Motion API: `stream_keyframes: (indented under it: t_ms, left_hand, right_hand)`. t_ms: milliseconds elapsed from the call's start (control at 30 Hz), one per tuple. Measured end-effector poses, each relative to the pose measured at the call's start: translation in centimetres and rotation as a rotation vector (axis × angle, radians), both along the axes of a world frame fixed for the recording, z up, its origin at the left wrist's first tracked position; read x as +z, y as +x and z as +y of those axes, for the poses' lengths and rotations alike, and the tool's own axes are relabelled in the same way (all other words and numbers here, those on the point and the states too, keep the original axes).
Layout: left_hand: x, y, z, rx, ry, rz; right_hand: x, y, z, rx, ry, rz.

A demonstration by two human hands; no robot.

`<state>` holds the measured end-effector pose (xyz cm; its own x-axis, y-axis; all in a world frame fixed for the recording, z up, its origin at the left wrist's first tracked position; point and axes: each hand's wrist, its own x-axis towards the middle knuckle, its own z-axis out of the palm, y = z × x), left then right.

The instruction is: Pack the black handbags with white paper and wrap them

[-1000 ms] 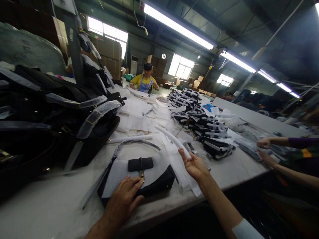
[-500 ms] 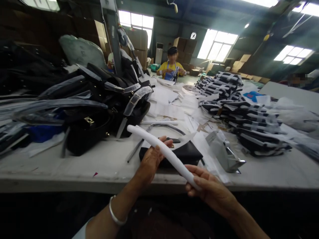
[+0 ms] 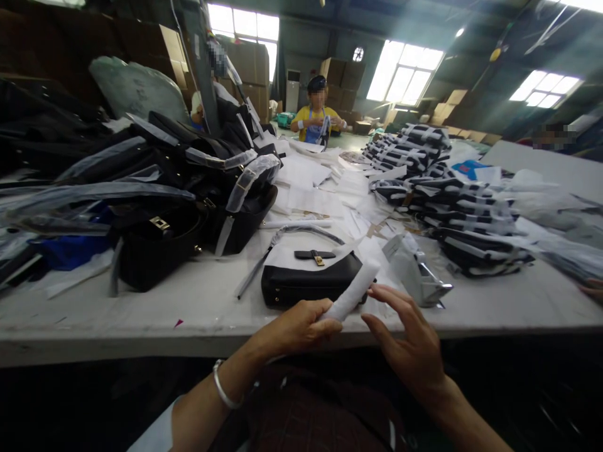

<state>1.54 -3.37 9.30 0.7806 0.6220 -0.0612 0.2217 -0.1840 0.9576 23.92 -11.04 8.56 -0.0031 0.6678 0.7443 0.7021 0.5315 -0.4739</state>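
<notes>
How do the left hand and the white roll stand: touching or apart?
Touching. The head view shows the left hand gripping the white roll by its lower end.

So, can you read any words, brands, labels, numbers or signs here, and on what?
None can be read.
Blue packet: a reddish patch, too blurred.
Pale green bundle: faint dark marks, too blurred.
Black handbag: no legible lettering; any on its gold clasp would be too small.

- Before us stretched a white table (image 3: 155,309).
- Near its front edge we had a black handbag (image 3: 306,285).
- Leftward we saw heaped black bags (image 3: 148,260); mid-table, white sheets (image 3: 306,172); rightward, stacked black-and-white bundles (image 3: 471,220).
- We noticed a pink scrap (image 3: 178,323).
</notes>
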Motion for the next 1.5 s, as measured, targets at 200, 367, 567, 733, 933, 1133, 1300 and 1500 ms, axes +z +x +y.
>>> stream_keyframes:
  t_ms: [200,367,567,733,933,1133,1300,1500]
  left_hand:
    - [-1.7,-0.1,0.3,-0.288,0.021,0.155]
    - [-0.9,-0.9,0.2,-0.213,0.145,0.133]
    - [3.2,-1.1,2.6,0.299,0.967,0.06]
    - [2.9,0.8,7.0,0.21,1.072,0.341]
    - [0.6,1.0,6.2,0.146,1.0,0.509]
    - [-1.3,1.0,4.4,0.223,1.156,0.631]
    - [-2.5,1.4,4.1,0.231,1.201,0.691]
    - [-3.0,1.6,4.4,0.253,1.225,0.67]
  right_hand:
    - [-1.1,-1.0,-1.1,0.288,-0.008,-0.619]
    - [-2.4,-0.9,0.4,0.292,-0.089,-0.611]
    - [-4.0,0.1,3.3,0.115,-0.024,-0.604]
    - [-5.4,0.0,5.5,0.008,0.03,-0.656]
    - [-6.4,0.0,6.2,-0.013,0.11,-0.612]
    - [-6.7,-0.2,7.0,-0.067,0.234,-0.542]
    - [-7.0,0.6,7.8,-0.121,0.243,-0.541]
    - [-7.4,1.9,8.2,-0.139,0.246,-0.561]
